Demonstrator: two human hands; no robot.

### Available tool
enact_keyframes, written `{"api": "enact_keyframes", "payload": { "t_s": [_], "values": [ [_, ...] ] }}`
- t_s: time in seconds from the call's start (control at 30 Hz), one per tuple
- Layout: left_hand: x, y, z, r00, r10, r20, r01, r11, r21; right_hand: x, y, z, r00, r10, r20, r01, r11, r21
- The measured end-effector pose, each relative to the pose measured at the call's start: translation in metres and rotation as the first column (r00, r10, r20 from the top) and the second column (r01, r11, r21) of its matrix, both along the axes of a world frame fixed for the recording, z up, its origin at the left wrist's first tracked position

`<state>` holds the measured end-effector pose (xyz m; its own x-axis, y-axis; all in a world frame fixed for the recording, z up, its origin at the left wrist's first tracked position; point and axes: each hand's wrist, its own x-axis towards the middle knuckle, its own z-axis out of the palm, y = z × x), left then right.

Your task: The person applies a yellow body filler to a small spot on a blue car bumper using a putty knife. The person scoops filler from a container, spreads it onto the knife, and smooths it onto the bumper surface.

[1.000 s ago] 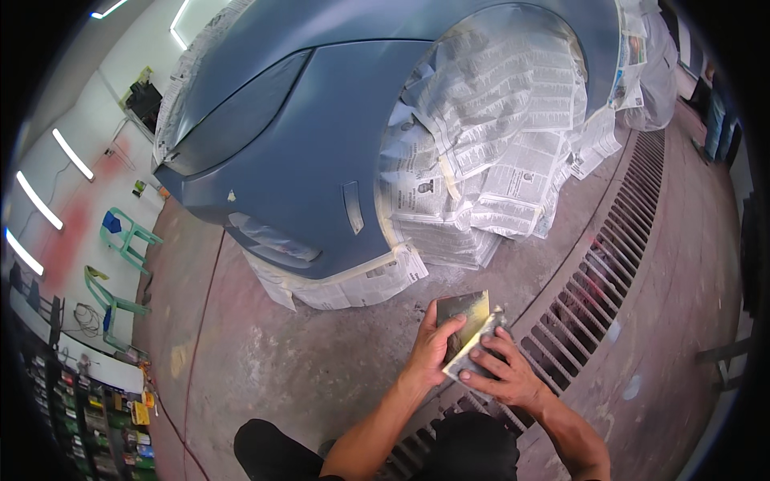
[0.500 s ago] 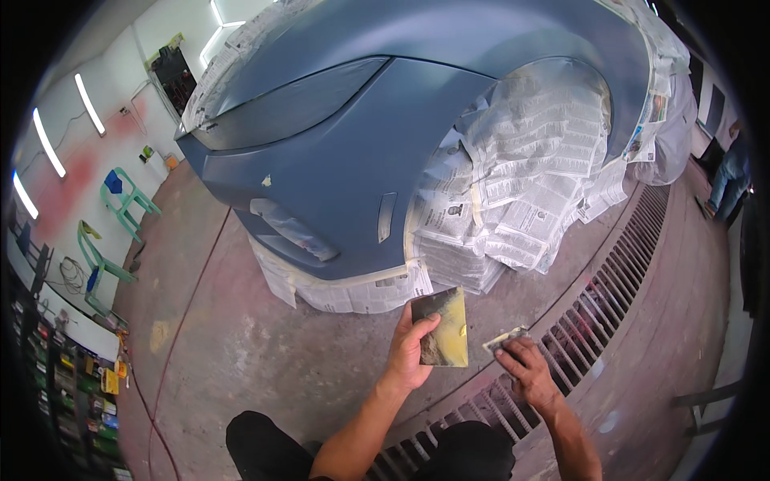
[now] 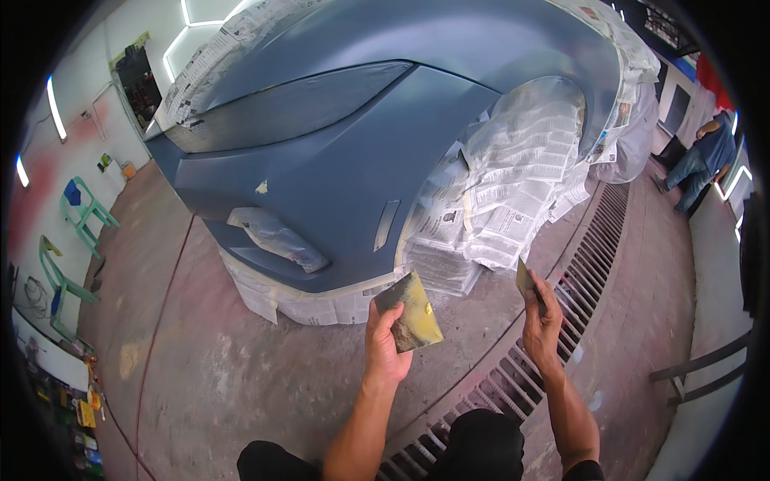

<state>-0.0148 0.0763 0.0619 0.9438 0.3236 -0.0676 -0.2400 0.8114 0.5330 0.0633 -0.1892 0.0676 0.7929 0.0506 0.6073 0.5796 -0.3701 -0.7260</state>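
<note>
One plate, dark and squarish, sits just right of and below the middle of the frame, gripped in the left hand with the thumb over its upper face. Yellow putty coats the plate's right half, with a small raised lump near the right edge. The right hand, right of centre and well apart from the left, holds a thin spreader, seen nearly edge-on and slanting, its tip pointing up; the fingers reach upward along it, and part of it is hidden behind them. Above both hands, a blue-grey car fills the upper middle of the frame, its front corner turned toward the wearer. A small pale patch shows on the bumper, left of centre. Newspaper covers the wheel opening and also hangs below the bumper, edged there with tape. A grate curves through the floor from the bottom middle up to the right, passing beneath the right hand in the view. Two green chairs stand by the wall at the left edge, and another person, in blue, is at the upper right.
</note>
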Motion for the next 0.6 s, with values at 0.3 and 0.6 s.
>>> {"api": "enact_keyframes", "payload": {
  "t_s": [0.3,0.6],
  "values": [
    [-0.006,0.036,-0.013,0.997,0.046,-0.061,-0.054,0.990,-0.127,0.014,0.051,0.029,0.996,0.049,-0.080,-0.043,0.996,0.083],
    [-0.004,0.034,-0.014,0.998,0.064,-0.015,-0.065,0.992,-0.105,0.053,0.076,0.068,0.989,0.116,-0.093,-0.101,0.983,0.154]
  ]
}}
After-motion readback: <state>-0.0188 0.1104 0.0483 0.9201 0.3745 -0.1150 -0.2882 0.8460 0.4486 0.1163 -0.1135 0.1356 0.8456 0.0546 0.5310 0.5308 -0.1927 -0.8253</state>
